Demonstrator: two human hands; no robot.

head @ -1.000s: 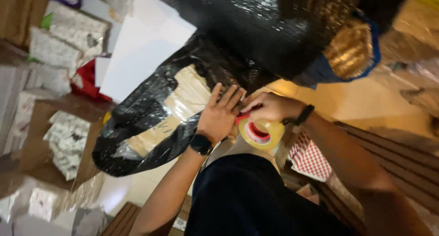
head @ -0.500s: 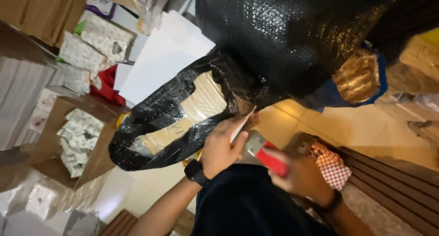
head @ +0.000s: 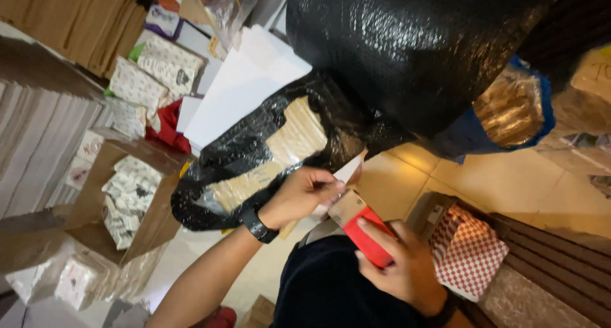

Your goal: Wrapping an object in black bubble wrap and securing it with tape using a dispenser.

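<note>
Tape dispenser (head: 366, 234) in right hand (head: 401, 264), bubble-wrap roll (head: 407, 54) w/ boxes (head: 127, 194) nearby.

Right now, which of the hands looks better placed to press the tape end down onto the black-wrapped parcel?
Probably the left hand: its fingers pinch the tape end right beside the black-wrapped parcel. The right hand is busy gripping the red tape dispenser, farther from the wrap.

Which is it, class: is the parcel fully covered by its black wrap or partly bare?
Partly bare: tan patches show through gaps in the black bubble wrap around the parcel.
</note>
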